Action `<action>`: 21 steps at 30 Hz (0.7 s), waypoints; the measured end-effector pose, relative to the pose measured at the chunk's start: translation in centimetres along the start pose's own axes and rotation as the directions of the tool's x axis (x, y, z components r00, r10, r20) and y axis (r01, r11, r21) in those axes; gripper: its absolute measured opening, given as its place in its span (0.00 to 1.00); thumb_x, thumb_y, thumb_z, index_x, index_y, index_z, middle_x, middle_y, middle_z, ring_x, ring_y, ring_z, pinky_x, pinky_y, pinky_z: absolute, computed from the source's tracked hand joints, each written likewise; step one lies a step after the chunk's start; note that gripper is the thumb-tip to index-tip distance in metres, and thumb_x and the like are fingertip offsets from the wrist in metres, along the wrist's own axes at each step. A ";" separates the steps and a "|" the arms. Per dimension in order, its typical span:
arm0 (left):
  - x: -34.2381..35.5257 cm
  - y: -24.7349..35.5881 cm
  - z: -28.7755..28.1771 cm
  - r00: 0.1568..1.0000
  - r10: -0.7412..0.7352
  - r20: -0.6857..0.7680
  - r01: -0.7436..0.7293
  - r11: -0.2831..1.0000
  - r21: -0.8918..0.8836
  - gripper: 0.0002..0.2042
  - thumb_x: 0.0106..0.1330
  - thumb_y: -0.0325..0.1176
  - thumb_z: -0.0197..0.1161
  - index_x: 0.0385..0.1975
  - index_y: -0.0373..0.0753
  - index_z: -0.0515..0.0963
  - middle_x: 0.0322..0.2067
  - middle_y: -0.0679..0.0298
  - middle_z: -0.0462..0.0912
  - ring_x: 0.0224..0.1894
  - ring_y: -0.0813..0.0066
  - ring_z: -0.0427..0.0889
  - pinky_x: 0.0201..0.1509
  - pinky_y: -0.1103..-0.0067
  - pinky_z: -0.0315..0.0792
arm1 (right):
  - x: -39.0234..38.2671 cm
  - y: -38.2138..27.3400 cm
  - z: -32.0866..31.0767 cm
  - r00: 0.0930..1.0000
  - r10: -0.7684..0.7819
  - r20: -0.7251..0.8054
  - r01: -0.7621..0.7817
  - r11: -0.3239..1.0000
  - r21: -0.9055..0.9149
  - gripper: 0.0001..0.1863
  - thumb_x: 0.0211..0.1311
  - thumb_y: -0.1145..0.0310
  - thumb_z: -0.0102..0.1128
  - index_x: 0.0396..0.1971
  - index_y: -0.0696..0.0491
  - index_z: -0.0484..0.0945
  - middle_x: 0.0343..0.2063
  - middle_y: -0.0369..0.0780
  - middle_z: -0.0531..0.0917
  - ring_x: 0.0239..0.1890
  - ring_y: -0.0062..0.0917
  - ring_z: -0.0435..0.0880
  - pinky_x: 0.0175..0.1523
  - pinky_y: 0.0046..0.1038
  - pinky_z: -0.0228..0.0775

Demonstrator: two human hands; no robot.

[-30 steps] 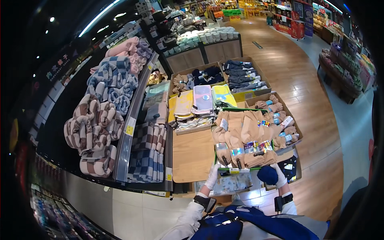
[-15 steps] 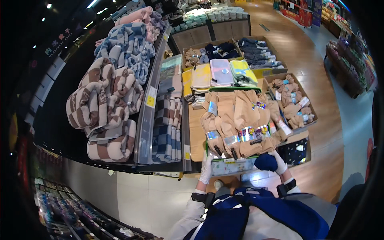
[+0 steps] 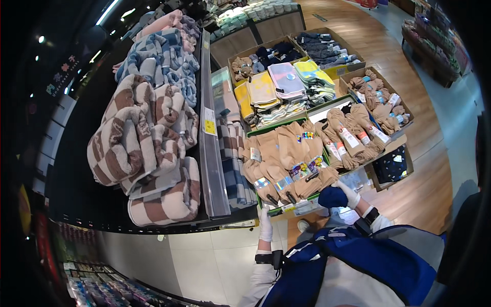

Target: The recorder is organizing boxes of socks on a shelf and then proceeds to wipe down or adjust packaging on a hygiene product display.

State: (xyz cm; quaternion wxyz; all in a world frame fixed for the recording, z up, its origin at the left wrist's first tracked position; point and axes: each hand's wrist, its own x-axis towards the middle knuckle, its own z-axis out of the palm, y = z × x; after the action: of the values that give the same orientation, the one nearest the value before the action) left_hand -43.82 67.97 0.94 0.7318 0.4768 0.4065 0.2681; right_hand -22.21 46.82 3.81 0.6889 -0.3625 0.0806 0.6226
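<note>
My left hand [image 3: 265,226], in a white glove, grips the near left corner of a green-edged box [image 3: 277,211]. Flat beige stockings [image 3: 281,158] with shiny colourful bands fill this box. My right hand [image 3: 350,195], gloved too, is closed around a rounded navy cloth bundle [image 3: 332,198]. Its fingertips reach the box's near right corner, and whether they also grip the edge is hard to tell. Right beside this box stands another green-edged box with tan stockings [image 3: 353,130] in white and red paper bands.
Folded yellow and lilac towels [image 3: 286,82] lie behind the stockings. Boxes of dark socks [image 3: 327,48] and rolled beige socks [image 3: 381,102] stand farther back and right. On the left, a shelf rail [image 3: 215,169] borders piled checked blankets [image 3: 138,138]. A patterned dark box [image 3: 391,165] sits low at right.
The box of beige stockings has gone down and settled beside the other stocking box, which now shows more fully. Both hands moved with it. My view has turned a little.
</note>
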 end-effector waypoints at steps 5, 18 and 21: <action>1.4 0.5 0.5 0.996 -0.091 0.017 0.088 0.990 0.111 0.11 0.57 0.41 0.46 0.23 0.42 0.69 0.23 0.73 0.67 0.26 0.85 0.63 0.28 0.85 0.57 | 0.5 0.3 1.1 0.999 0.033 0.001 -0.032 0.979 0.200 0.20 0.55 0.58 0.41 0.30 0.62 0.71 0.26 0.45 0.78 0.31 0.31 0.78 0.42 0.30 0.71; 4.1 0.8 4.4 0.999 0.046 -0.026 -0.045 0.999 0.026 0.14 0.58 0.43 0.46 0.31 0.38 0.69 0.26 0.65 0.70 0.28 0.76 0.73 0.31 0.81 0.71 | 5.5 0.6 -3.4 0.892 -0.389 0.230 0.449 0.710 -0.543 0.07 0.45 0.72 0.50 0.29 0.53 0.70 0.28 0.38 0.74 0.37 0.24 0.73 0.41 0.25 0.63; 4.8 -0.1 3.9 0.998 -0.018 0.052 0.015 0.998 0.062 0.17 0.58 0.42 0.46 0.40 0.35 0.63 0.30 0.63 0.70 0.30 0.76 0.73 0.33 0.81 0.70 | 1.6 -2.2 2.4 0.473 -0.378 0.796 0.439 -0.682 -0.585 0.07 0.38 0.73 0.51 0.23 0.53 0.71 0.24 0.40 0.73 0.31 0.31 0.73 0.33 0.29 0.63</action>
State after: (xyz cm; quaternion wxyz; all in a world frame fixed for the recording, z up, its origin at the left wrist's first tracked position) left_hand -38.01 69.81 0.06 0.7293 0.5029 0.3990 0.2366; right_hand -20.66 49.67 5.53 0.3196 -0.6969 -0.6410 -0.0368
